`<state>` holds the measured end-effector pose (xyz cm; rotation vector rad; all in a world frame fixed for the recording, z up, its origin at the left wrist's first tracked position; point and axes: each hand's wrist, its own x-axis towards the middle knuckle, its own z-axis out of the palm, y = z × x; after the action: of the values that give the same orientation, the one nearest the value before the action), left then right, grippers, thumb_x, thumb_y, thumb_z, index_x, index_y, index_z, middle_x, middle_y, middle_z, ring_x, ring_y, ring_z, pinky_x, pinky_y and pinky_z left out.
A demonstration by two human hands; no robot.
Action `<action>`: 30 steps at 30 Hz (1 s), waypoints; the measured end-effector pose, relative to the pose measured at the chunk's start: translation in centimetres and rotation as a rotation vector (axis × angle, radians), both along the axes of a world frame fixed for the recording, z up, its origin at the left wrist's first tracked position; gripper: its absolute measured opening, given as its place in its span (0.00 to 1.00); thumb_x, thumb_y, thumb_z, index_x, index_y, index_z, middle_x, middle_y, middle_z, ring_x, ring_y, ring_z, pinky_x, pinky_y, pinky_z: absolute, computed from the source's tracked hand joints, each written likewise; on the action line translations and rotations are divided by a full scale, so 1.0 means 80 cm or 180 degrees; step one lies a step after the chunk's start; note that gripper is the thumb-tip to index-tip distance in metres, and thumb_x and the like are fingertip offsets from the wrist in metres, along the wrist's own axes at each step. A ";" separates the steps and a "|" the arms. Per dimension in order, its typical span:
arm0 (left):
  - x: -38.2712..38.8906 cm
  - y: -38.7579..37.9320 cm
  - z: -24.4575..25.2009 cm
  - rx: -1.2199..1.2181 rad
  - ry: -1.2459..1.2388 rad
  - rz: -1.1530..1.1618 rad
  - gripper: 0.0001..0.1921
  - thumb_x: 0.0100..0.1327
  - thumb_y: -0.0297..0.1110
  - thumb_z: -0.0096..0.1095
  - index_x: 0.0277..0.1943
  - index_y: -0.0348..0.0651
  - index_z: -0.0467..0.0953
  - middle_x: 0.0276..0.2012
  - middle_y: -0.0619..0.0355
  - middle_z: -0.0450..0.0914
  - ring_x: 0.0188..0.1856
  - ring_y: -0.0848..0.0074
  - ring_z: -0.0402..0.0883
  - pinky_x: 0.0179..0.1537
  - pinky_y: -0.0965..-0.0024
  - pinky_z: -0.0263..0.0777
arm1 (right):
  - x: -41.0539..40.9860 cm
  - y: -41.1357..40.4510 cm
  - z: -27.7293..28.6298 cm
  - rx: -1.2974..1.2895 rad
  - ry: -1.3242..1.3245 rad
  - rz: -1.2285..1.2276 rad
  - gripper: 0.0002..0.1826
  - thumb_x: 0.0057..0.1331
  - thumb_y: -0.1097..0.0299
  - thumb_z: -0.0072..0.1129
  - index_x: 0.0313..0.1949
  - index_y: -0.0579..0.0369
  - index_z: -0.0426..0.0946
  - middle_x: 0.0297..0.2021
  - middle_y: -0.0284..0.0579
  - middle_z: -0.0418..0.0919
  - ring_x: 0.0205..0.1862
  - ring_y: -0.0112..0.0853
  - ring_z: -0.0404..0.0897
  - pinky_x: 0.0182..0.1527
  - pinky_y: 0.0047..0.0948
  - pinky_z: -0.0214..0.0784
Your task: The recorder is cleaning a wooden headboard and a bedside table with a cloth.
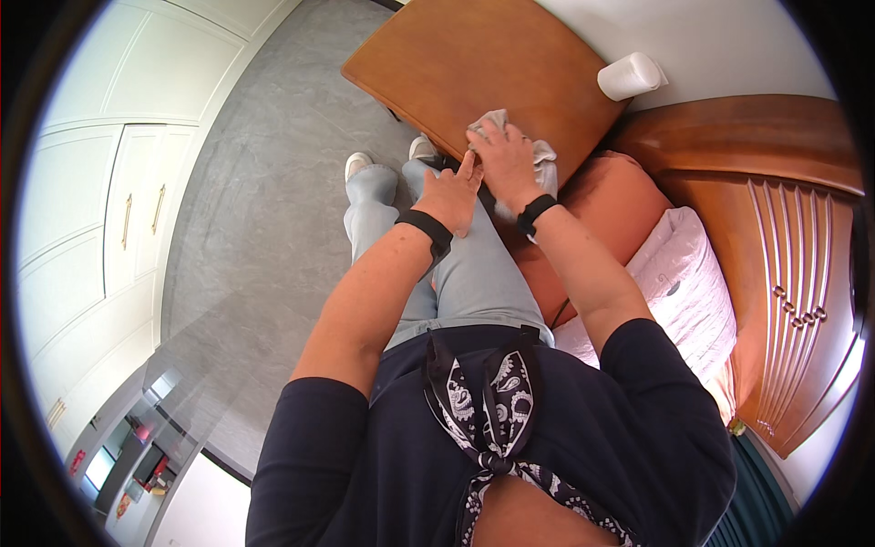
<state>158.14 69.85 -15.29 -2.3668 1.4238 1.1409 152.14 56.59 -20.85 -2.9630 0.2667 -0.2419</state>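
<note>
My right hand (pixel 506 161) presses a crumpled pale cloth (pixel 543 156) at the near edge of a brown wooden tabletop (pixel 478 61). Part of the cloth shows beyond the fingertips, and another part hangs down beside the hand over the table's edge. My left hand (pixel 451 195) is just left of it, above my legs, with its fingers apart and nothing in it. Its fingertips come close to the right hand; whether they touch cannot be told. A dark band is around each wrist.
A white paper roll (pixel 629 76) lies at the tabletop's far right corner by the wall. To the right are an orange-brown padded surface (pixel 615 205), a pale pink pillow (pixel 683 294) and a carved wooden headboard (pixel 765 239). White cabinets (pixel 75 184) line the left beyond the grey floor (pixel 266 157).
</note>
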 end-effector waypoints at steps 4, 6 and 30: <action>0.001 -0.001 0.000 0.0024 0.0054 -0.0010 0.64 0.35 0.39 0.82 0.77 0.49 0.47 0.79 0.52 0.40 0.65 0.56 0.70 0.63 0.44 0.63 | 0.001 -0.001 -0.003 0.0130 -0.0014 0.0131 0.20 0.63 0.66 0.55 0.55 0.40 0.76 0.59 0.36 0.71 0.55 0.43 0.71 0.51 0.47 0.68; -0.001 0.001 -0.004 -0.0020 0.0053 0.0011 0.64 0.35 0.39 0.82 0.77 0.50 0.47 0.79 0.52 0.40 0.65 0.56 0.70 0.63 0.43 0.63 | 0.000 -0.019 -0.003 0.0154 0.0000 0.0109 0.19 0.63 0.65 0.54 0.55 0.40 0.76 0.59 0.35 0.71 0.55 0.42 0.71 0.51 0.47 0.67; -0.002 0.002 -0.001 -0.0085 -0.0043 0.0034 0.64 0.35 0.38 0.82 0.77 0.47 0.47 0.78 0.50 0.40 0.65 0.56 0.70 0.62 0.45 0.64 | -0.029 -0.098 -0.010 -0.0234 0.0181 -0.0958 0.19 0.67 0.68 0.51 0.57 0.41 0.73 0.58 0.38 0.71 0.54 0.45 0.72 0.53 0.45 0.70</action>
<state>157.98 70.05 -15.39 -2.3983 1.4328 1.1129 149.85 48.75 -21.62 -2.9944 0.7278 -0.2060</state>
